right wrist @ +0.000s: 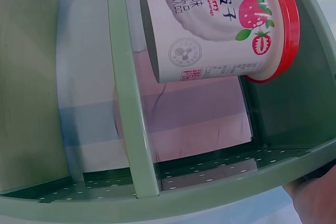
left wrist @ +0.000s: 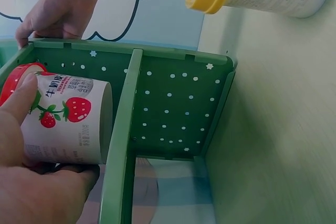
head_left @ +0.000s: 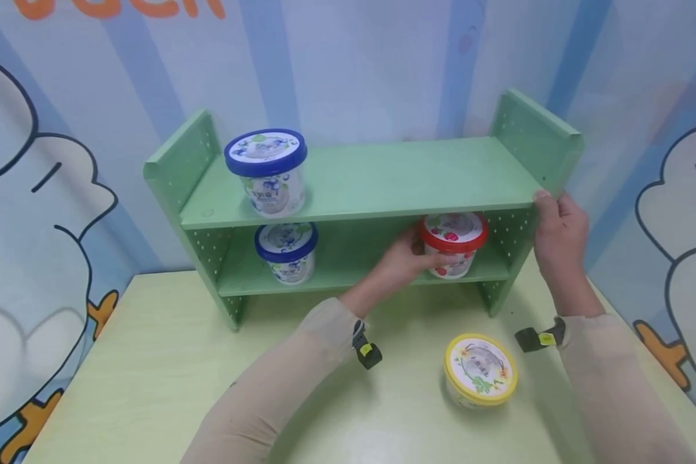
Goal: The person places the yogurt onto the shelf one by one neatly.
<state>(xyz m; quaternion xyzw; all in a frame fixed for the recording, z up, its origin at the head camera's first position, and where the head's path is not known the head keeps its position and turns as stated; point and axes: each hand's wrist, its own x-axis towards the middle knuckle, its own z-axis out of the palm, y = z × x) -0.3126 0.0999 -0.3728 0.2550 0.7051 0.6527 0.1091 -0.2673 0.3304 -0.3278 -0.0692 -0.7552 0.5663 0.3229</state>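
Note:
At the right end of the lower shelf, my left hand (head_left: 403,259) holds a strawberry milk tub (head_left: 452,248) with a red lid, thumb across its front and fingers round the far side. Strawberries and printed lettering show on the tub (left wrist: 68,114) in the left wrist view. In the right wrist view, the tub's base (right wrist: 149,40) is close over the shelf board. My right hand (head_left: 561,241) grips the right side panel of the green shelf (head_left: 394,177), its thumb at the front edge beside the upper board; the other fingers are partly hidden.
A blue-lidded tub (head_left: 272,187) stands on the upper shelf at left, and another blue-lidded tub (head_left: 292,267) on the lower shelf beneath it. On the pale table (head_left: 151,361), a yellow-lidded tub (head_left: 480,370) stands in front of the shelf, between my forearms. A cartoon-printed wall (head_left: 377,71) lies behind.

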